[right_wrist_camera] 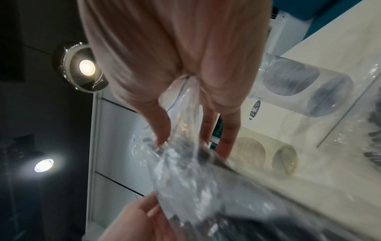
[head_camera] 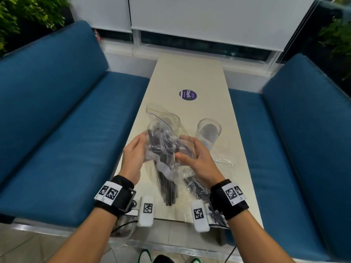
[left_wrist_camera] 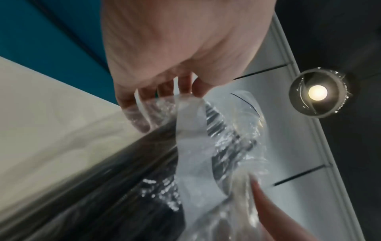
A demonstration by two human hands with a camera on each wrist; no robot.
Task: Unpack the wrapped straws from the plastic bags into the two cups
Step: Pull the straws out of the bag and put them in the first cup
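Observation:
Above the white table (head_camera: 190,73), both hands hold up a clear zip bag (head_camera: 163,137) full of black wrapped straws (head_camera: 167,188). The straws' lower ends hang out of it toward me. My left hand (head_camera: 142,147) grips the bag's left side, its fingers (left_wrist_camera: 142,124) curled behind the plastic (left_wrist_camera: 195,130). My right hand (head_camera: 184,147) pinches the right side, film bunched between thumb and fingers (right_wrist_camera: 226,143). One clear cup (head_camera: 209,131) stands just right of the hands. The second cup (head_camera: 169,120) is half hidden behind the bag. Both cups (right_wrist_camera: 299,91) (right_wrist_camera: 268,156) look empty.
A second bag of black straws (head_camera: 199,188) lies on the table under my right wrist. A flat piece of clear plastic (head_camera: 224,161) lies to the right of it. A purple sticker (head_camera: 187,94) marks the table's middle. Blue benches (head_camera: 66,130) flank both sides.

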